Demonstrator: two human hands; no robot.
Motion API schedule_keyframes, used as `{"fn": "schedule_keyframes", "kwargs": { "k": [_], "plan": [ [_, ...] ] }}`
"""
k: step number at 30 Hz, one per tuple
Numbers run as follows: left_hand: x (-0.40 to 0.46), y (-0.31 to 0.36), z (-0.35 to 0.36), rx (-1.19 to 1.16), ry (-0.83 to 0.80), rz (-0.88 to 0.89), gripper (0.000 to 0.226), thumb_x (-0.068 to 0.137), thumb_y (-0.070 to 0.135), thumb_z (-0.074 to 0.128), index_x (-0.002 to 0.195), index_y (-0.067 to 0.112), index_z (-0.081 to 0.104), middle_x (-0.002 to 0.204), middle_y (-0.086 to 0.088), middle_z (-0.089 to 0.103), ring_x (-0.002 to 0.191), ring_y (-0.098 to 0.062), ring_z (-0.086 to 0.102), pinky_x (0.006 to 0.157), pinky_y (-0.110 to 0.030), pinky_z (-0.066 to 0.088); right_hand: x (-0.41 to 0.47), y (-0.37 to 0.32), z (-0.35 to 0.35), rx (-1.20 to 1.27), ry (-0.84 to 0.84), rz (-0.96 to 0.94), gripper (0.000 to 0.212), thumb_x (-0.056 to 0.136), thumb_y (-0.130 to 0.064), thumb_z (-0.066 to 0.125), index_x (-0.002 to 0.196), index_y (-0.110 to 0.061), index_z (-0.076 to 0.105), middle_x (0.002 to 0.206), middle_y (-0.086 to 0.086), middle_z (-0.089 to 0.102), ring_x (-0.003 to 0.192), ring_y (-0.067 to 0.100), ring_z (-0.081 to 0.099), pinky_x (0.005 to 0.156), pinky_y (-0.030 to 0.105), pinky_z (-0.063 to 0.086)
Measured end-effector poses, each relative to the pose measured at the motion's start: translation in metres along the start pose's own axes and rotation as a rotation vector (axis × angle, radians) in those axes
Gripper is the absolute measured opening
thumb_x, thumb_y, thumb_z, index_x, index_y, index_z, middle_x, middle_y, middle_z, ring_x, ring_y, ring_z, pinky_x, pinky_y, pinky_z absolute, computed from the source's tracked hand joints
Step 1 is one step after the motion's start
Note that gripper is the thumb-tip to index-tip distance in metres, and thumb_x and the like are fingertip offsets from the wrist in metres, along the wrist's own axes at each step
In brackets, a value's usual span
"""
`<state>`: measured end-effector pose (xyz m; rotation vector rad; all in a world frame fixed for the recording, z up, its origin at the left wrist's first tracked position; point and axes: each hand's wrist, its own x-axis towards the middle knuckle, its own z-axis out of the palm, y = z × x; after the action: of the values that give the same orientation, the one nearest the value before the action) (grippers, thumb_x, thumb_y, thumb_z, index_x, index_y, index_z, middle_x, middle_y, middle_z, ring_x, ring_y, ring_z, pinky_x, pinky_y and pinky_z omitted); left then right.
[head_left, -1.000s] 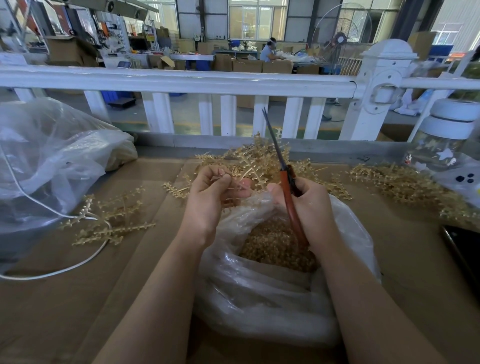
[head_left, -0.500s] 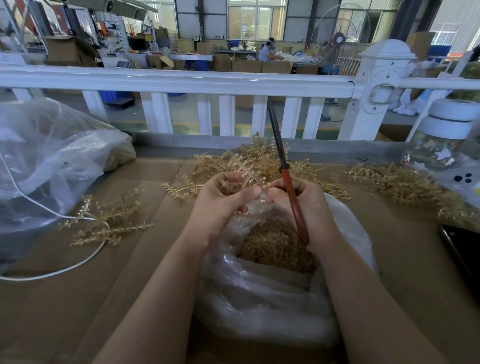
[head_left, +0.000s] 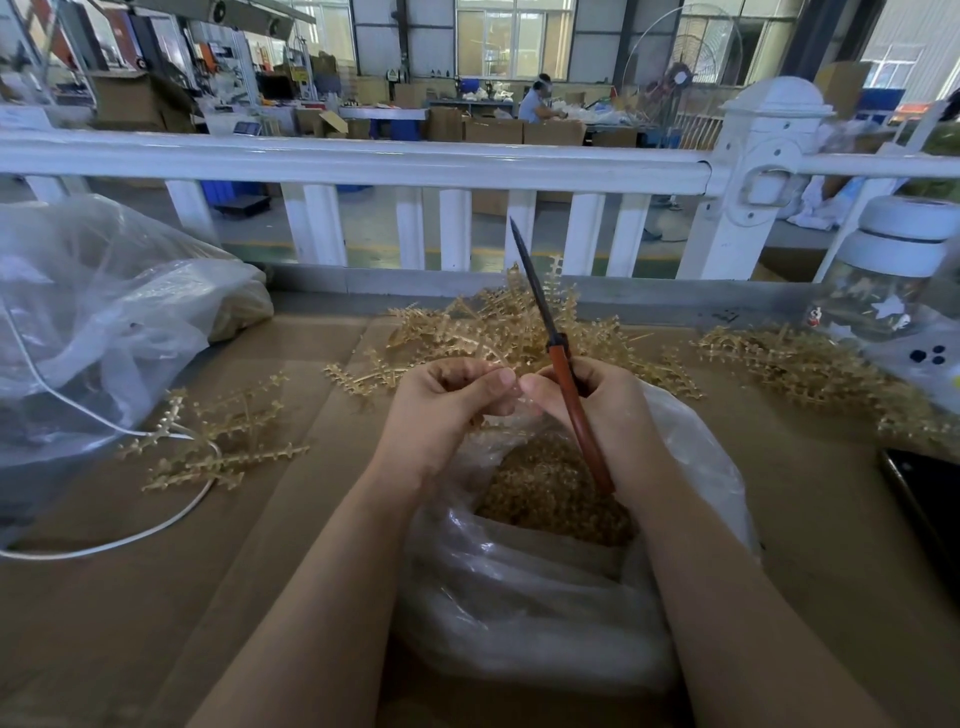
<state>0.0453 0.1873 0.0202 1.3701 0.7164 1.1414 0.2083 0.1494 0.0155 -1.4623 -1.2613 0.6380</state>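
Left hand (head_left: 441, 410): fingers curled in, thumb tip pressed toward the right thumb; whether anything small is pinched there I cannot tell.
Right hand (head_left: 597, 405): closed round the red-handled cutter (head_left: 558, 358), whose dark blade tilts up and away past the knuckles.
Open bag (head_left: 519, 597): clear plastic, directly under both hands and wrists, mouth slumped wide; it holds a heap of small golden bits (head_left: 550, 488).
Golden sprues (head_left: 478, 332): a tangled pile just beyond the fingertips, another spread well out from the right hand, a few loose ones out from the left hand.
Big bag (head_left: 104, 322): crumpled, farther out from the left hand; contents unclear.
Jar (head_left: 893, 291): white-lidded, far out from the right hand; contents blurred.
Edges: a white railing (head_left: 363, 161) closes the worktop (head_left: 156, 597) beyond the pile; a dark flat object (head_left: 924, 499) lies at the border beside the right forearm.
Open room: bare worktop beside the left forearm, crossed by a white cable (head_left: 130, 535).
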Motion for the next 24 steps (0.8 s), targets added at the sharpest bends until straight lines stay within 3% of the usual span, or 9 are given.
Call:
{"fn": "schedule_keyframes", "kwargs": {
  "k": [3, 5, 9, 14, 19, 24],
  "plan": [
    [0.003, 0.001, -0.003, -0.066, 0.073, 0.011, 0.007, 0.078, 0.019, 0.075, 0.075, 0.013, 0.075, 0.071, -0.006, 0.074, 0.065, -0.011, 0.068, 0.063, -0.019, 0.053, 0.002, 0.006, -0.001, -0.155, 0.040, -0.065, 0.028, 0.077, -0.057, 0.078, 0.081, -0.031, 0.068, 0.076, -0.026, 0.070, 0.074, -0.002, 0.066, 0.064, 0.015, 0.051],
    [0.003, 0.002, -0.005, -0.088, 0.080, 0.025, 0.006, 0.076, 0.021, 0.076, 0.074, 0.015, 0.077, 0.075, -0.006, 0.075, 0.065, -0.011, 0.067, 0.065, -0.019, 0.054, 0.000, 0.007, 0.000, -0.236, 0.063, -0.113, 0.040, 0.070, -0.072, 0.071, 0.084, -0.036, 0.064, 0.080, -0.033, 0.066, 0.079, -0.011, 0.062, 0.058, 0.008, 0.044],
    [0.002, 0.003, -0.007, -0.114, 0.102, 0.059, 0.006, 0.074, 0.024, 0.077, 0.072, 0.019, 0.078, 0.075, -0.004, 0.075, 0.067, -0.010, 0.067, 0.066, -0.019, 0.054, -0.001, 0.011, -0.001, -0.360, 0.082, -0.183, 0.057, 0.066, -0.085, 0.056, 0.096, -0.038, 0.063, 0.083, -0.025, 0.067, 0.083, -0.005, 0.062, 0.064, 0.017, 0.044],
    [0.002, 0.003, -0.010, -0.123, 0.125, 0.099, 0.011, 0.082, 0.017, 0.073, 0.071, 0.019, 0.076, 0.072, 0.001, 0.074, 0.064, -0.004, 0.065, 0.060, -0.015, 0.050, -0.003, 0.014, -0.003, -0.477, 0.019, -0.218, 0.052, 0.074, -0.081, 0.058, 0.099, -0.036, 0.059, 0.083, -0.016, 0.065, 0.082, 0.003, 0.060, 0.068, 0.025, 0.051],
    [0.002, 0.001, -0.011, -0.087, 0.105, 0.148, 0.034, 0.091, 0.006, 0.064, 0.064, 0.025, 0.075, 0.063, 0.007, 0.068, 0.058, 0.000, 0.060, 0.056, -0.013, 0.047, -0.006, 0.012, -0.002, -0.518, -0.011, -0.247, 0.052, 0.077, -0.079, 0.058, 0.103, -0.034, 0.061, 0.085, -0.022, 0.063, 0.083, 0.000, 0.060, 0.067, 0.020, 0.049],
    [0.003, -0.002, -0.009, -0.116, 0.103, 0.139, 0.023, 0.091, 0.005, 0.064, 0.072, 0.017, 0.070, 0.066, 0.004, 0.068, 0.059, -0.002, 0.060, 0.058, -0.013, 0.047, -0.006, 0.012, -0.002, -0.536, -0.008, -0.244, 0.044, 0.080, -0.073, 0.063, 0.103, -0.035, 0.063, 0.084, -0.022, 0.064, 0.078, -0.005, 0.059, 0.059, 0.011, 0.041]
  ]
}}
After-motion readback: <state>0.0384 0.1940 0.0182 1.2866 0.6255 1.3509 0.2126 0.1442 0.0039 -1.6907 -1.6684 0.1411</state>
